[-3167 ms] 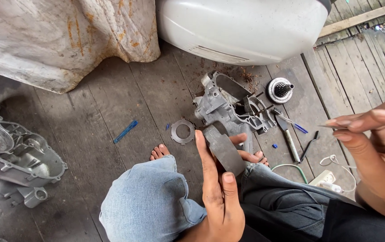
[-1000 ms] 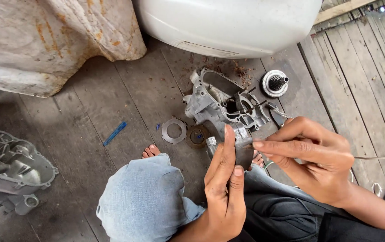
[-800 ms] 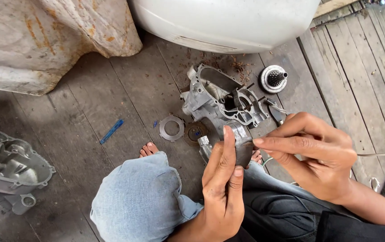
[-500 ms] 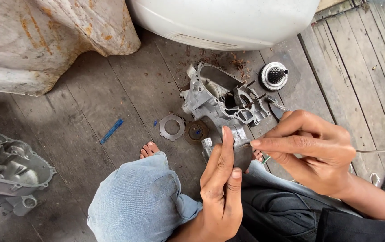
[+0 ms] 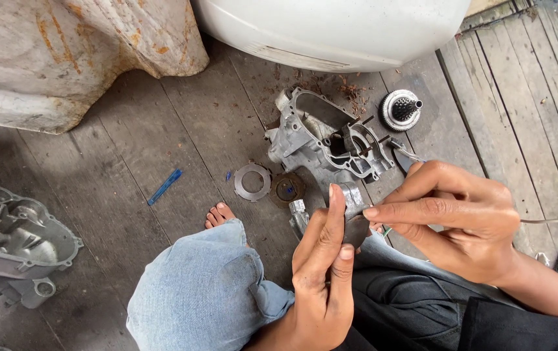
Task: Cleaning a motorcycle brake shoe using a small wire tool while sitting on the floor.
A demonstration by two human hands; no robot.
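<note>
Blue plastic strip (image 5: 164, 186), 2 flat rings (image 5: 252, 182), gear (image 5: 401, 110) on plank floor (image 5: 129, 156).

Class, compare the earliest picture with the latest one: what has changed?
The right hand moved left from the frame's edge to the small grey metal part held by the left hand, fingertips now touching it. The left hand's grip and the grey engine casing stayed.

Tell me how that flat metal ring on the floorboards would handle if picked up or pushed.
The flat metal ring looks thin and rigid, so probably stiff and light. Lying flush on the wooden floor, it would likely slide rather than roll, and its low edge may be awkward to pinch. Beside it lies a darker disc.
</note>
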